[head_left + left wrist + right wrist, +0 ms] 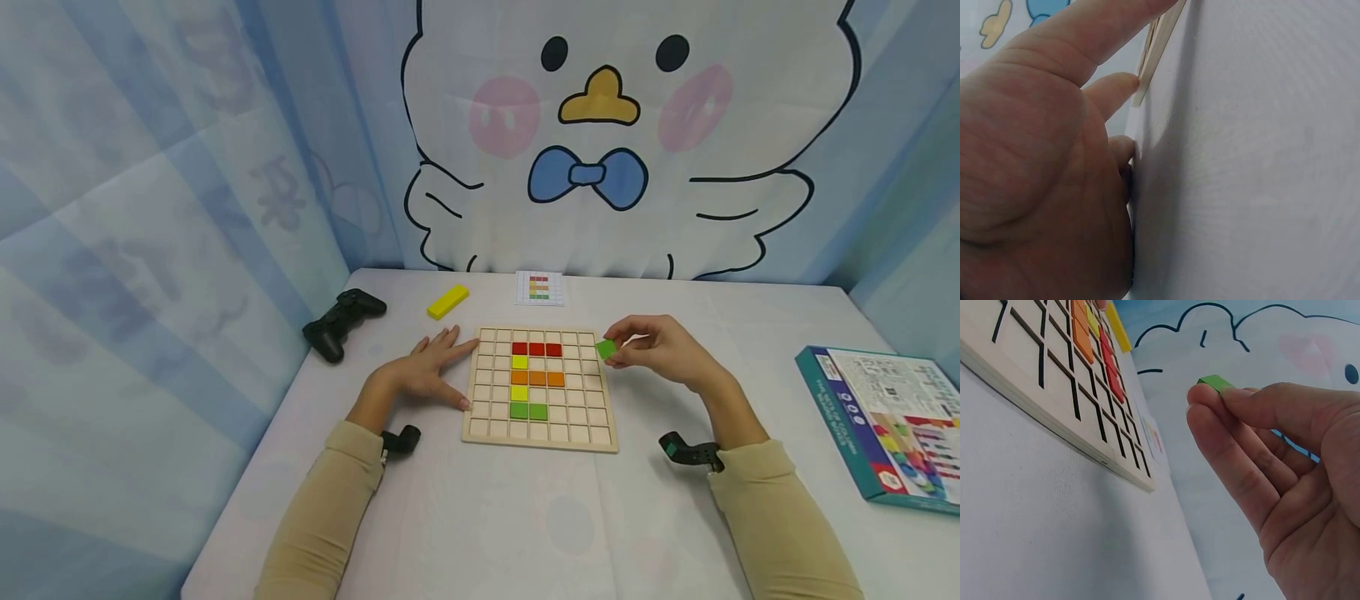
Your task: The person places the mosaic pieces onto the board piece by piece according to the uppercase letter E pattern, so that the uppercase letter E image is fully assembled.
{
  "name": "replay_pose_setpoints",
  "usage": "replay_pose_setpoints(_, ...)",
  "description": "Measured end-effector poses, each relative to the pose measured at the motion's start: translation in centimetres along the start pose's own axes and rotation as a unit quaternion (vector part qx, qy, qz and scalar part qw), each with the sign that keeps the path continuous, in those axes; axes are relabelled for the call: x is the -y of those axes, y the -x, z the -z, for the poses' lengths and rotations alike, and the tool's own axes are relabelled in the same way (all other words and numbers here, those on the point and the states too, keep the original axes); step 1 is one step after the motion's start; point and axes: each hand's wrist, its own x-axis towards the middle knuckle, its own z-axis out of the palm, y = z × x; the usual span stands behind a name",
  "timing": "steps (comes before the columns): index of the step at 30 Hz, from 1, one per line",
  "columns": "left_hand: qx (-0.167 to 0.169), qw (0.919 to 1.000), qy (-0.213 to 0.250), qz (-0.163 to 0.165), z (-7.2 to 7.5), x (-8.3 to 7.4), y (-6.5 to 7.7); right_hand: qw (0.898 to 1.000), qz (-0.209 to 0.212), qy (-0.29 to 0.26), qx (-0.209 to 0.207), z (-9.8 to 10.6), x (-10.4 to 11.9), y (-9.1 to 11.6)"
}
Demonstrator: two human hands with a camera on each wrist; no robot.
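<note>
A wooden grid board [578, 396] lies flat on the table, its cells partly filled: a row of red tiles [536, 349], a row of orange tiles [537, 378], two single yellow tiles [519, 392] and two green tiles [528, 411] in the lower row. My left hand [423, 372] spreads its fingers at the board's left side, thumb and index fingertip right at the edge. Just off the upper right edge, my right hand [654, 343] pinches a square green tile [1215, 382] between thumb and fingertips, raised above the table in the right wrist view.
Behind the board are a yellow bar [447, 302] and a small pattern card [540, 288] printed with coloured squares. A black game controller [345, 322] sits at the left table edge. On the right lies a flat teal box [885, 425]. Curtains enclose the table.
</note>
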Motion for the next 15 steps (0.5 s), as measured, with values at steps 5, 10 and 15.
replay_pose_setpoints(5,-0.002,1.0,-0.001,-0.002,0.0,0.0,0.0,1.0,0.0,0.017,0.001,-0.5,0.3,-0.2)
replay_pose_setpoints(10,-0.003,1.0,0.003,-0.003,0.1,0.0,0.1,0.998,0.023,0.057,-0.01,-1.2,0.6,-0.5)
replay_pose_setpoints(15,-0.001,1.0,0.002,-0.002,0.0,0.1,0.0,0.994,0.039,0.096,-0.025,-1.9,1.1,-0.7)
